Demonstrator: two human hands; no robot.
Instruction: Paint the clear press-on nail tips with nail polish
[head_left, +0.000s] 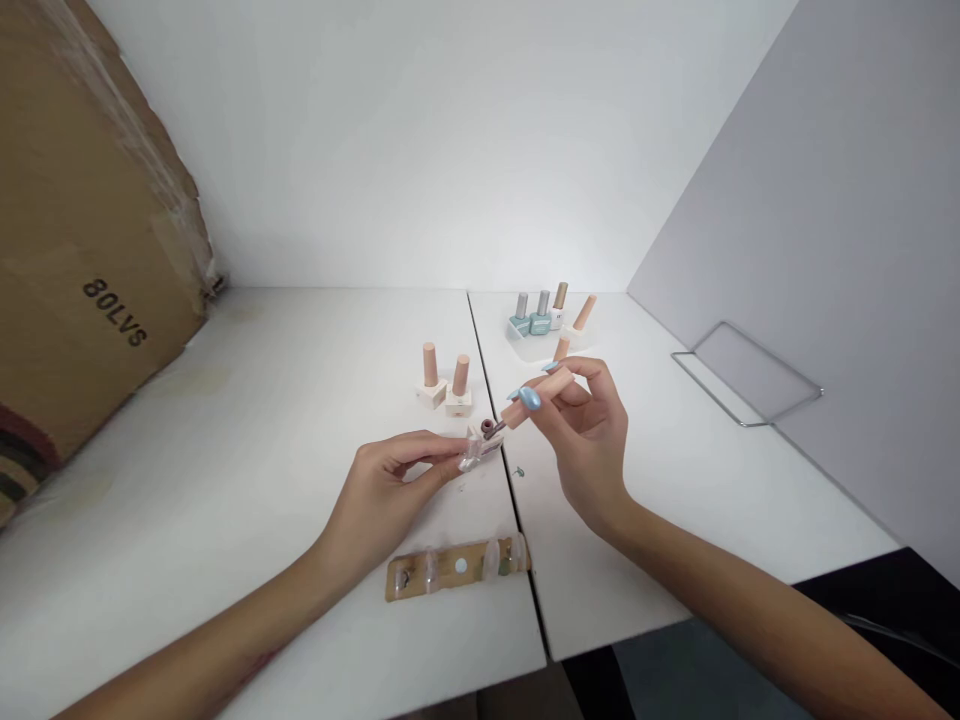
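Note:
My right hand (592, 440) grips the peach cap of a nail polish brush (517, 410). Its dark tip points down and left, close to the neck of an open nail polish bottle (487, 427). Between the thumb and fingers of my left hand (401, 480) is a clear false nail tip (470, 456), right beside that bottle and partly covering it. Whether the brush touches the nail tip or the bottle neck I cannot tell. Nearer to me lies a brown strip (450, 577) with several clear nail tips on it.
Two capped polish bottles (458, 385) stand just beyond my left hand. A clear tray (529, 350) at the back holds several more bottles. On the right is a metal wire frame (742, 420); a cardboard box (90, 220) fills the left. A dark seam (536, 600) splits the white table.

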